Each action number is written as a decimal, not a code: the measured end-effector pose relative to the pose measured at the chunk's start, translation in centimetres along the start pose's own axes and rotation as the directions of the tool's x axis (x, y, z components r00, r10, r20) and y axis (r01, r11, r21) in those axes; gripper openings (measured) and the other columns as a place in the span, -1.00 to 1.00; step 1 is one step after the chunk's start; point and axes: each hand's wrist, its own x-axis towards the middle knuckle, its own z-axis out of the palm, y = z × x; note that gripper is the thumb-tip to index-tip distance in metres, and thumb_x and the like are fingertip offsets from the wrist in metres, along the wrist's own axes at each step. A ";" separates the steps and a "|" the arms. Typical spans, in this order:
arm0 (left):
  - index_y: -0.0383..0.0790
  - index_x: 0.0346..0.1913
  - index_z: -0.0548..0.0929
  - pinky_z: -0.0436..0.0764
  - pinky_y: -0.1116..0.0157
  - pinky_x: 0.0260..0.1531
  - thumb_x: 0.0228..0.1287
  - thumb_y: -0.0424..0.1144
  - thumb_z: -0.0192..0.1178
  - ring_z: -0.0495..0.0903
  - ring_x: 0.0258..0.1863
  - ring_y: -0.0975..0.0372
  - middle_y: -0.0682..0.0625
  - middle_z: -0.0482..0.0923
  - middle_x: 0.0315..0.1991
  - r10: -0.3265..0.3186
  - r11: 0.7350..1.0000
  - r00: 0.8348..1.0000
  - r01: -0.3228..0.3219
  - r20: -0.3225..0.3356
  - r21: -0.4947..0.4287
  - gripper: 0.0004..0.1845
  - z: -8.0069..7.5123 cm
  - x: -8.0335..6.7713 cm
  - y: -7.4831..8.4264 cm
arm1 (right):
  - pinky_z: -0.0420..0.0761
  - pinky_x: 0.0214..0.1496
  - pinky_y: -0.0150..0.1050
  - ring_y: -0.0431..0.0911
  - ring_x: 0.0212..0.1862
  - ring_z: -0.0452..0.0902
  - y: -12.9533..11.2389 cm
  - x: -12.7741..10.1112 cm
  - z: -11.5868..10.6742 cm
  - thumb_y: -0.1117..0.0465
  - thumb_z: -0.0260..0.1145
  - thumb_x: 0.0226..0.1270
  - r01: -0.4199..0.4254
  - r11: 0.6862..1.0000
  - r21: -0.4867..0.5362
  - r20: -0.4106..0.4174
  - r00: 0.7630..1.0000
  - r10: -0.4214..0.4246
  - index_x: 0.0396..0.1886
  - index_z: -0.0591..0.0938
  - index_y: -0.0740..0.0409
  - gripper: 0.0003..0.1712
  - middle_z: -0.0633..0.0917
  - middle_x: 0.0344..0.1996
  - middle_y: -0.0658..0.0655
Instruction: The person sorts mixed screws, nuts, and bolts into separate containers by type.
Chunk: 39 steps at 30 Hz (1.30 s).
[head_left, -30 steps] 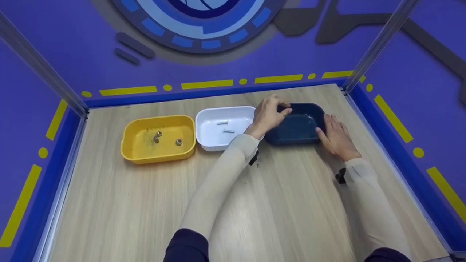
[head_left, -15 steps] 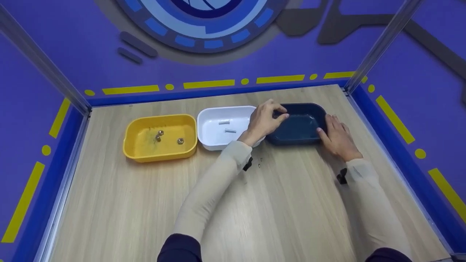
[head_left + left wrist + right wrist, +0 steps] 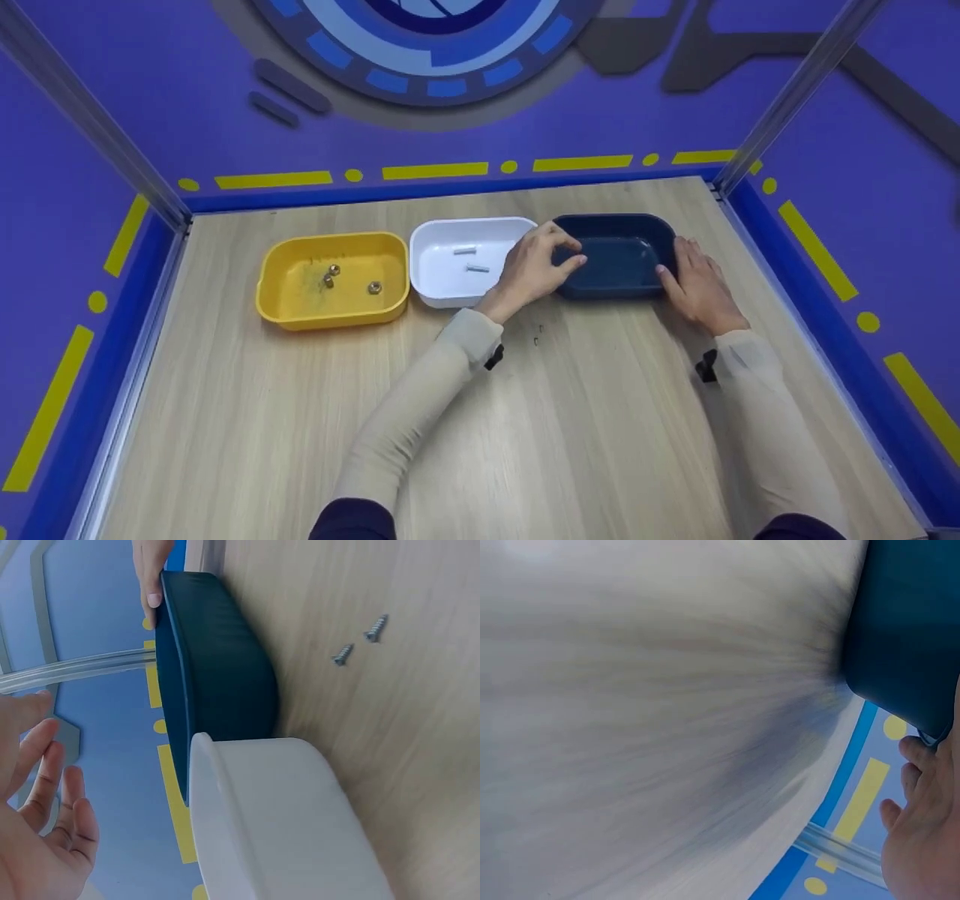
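Note:
My left hand [image 3: 529, 266] hovers between the white tray [image 3: 435, 301] and the dark blue tray [image 3: 615, 291]. Its fingers are loosely bent, thumb and forefinger apart, with nothing between them; the left wrist view shows the same relaxed fingers [image 3: 52, 780]. At the dark tray's right end, my right hand [image 3: 701, 289] holds the wall, thumb over the rim and fingers along the outside. Inside the white tray lie two silver screws [image 3: 477, 268]. A yellow tray [image 3: 345, 324] at the left carries three metal nuts [image 3: 375, 287].
Two small screws [image 3: 377, 628] lie on the wooden table [image 3: 480, 450] in front of the trays. The three trays stand side by side in a row. Blue-purple panels [image 3: 450, 150] with metal corner posts [image 3: 795, 90] enclose the back and sides.
My left hand has drawn back leftward and toward me, from over the dark tray to the white tray's right end. The right hand stays on the dark tray. The head view shifts slightly.

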 end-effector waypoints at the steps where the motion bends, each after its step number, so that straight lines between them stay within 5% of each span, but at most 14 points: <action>1: -0.05 0.07 0.84 0.63 0.29 -0.02 0.48 0.00 0.39 0.65 -0.02 0.15 0.05 0.68 0.02 0.005 1.000 1.000 -0.005 0.001 0.000 -0.73 0.0 -0.3 -0.1 | -0.10 0.69 0.43 0.44 0.71 -0.18 0.0 0.0 0.0 -0.22 -0.16 0.77 0.001 1.000 0.001 -0.001 1.000 -0.001 0.72 -0.08 0.42 -0.05 0.03 0.68 0.54; 12: -0.12 0.09 0.82 0.63 0.33 -0.05 0.48 -0.03 0.40 0.66 -0.06 0.13 0.02 0.70 0.03 0.012 0.996 1.000 -0.011 0.010 -0.085 -0.70 0.3 -3.9 -1.3 | -0.10 0.70 0.43 0.43 0.71 -0.18 0.0 0.1 0.1 -0.25 -0.17 0.76 0.001 1.000 -0.002 -0.005 1.000 -0.001 0.72 -0.07 0.42 -0.04 0.03 0.68 0.53; 21: -0.24 0.03 0.82 0.74 0.09 0.09 0.46 -0.14 0.42 0.72 -0.01 -0.01 -0.08 0.70 -0.01 0.037 0.984 0.999 -0.033 0.023 -0.176 -0.74 0.5 -6.2 -2.0 | -0.10 0.68 0.45 0.43 0.71 -0.17 0.3 0.2 0.4 -0.24 -0.19 0.76 0.009 1.000 -0.011 -0.002 1.000 -0.009 0.71 -0.08 0.45 -0.04 0.02 0.67 0.56; 39: -0.18 0.03 0.83 0.67 0.33 -0.09 0.43 -0.20 0.43 0.71 -0.17 0.10 -0.06 0.71 -0.06 -0.049 0.984 0.987 0.074 0.152 -0.163 -0.79 1.8 -9.5 -4.0 | -0.12 0.69 0.44 0.42 0.72 -0.21 0.2 0.2 0.3 -0.28 -0.20 0.75 -0.002 1.000 -0.001 0.008 1.000 0.002 0.72 -0.10 0.43 -0.01 0.00 0.68 0.54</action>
